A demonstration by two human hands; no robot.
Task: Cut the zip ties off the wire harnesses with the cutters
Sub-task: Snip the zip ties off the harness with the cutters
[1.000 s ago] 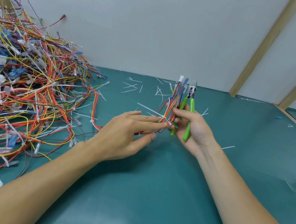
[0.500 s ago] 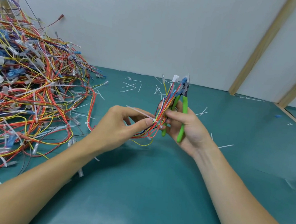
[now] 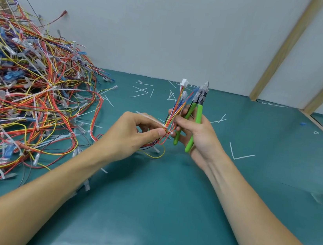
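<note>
A small wire harness (image 3: 175,112) stands upright above the teal table (image 3: 164,215), mid-scene. The left hand (image 3: 132,133) pinches its white zip tie (image 3: 150,119); the right hand (image 3: 197,139) grips harness and green cutters (image 3: 195,114) together. A big harness pile (image 3: 26,94) lies far left.

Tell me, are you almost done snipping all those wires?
Not nearly. Done: cut white tie scraps litter the green table. In hand: the left hand pinches a zip tie on one harness, while the right hand holds it with the green cutters. Left: a big wire pile, many ties visible.
</note>
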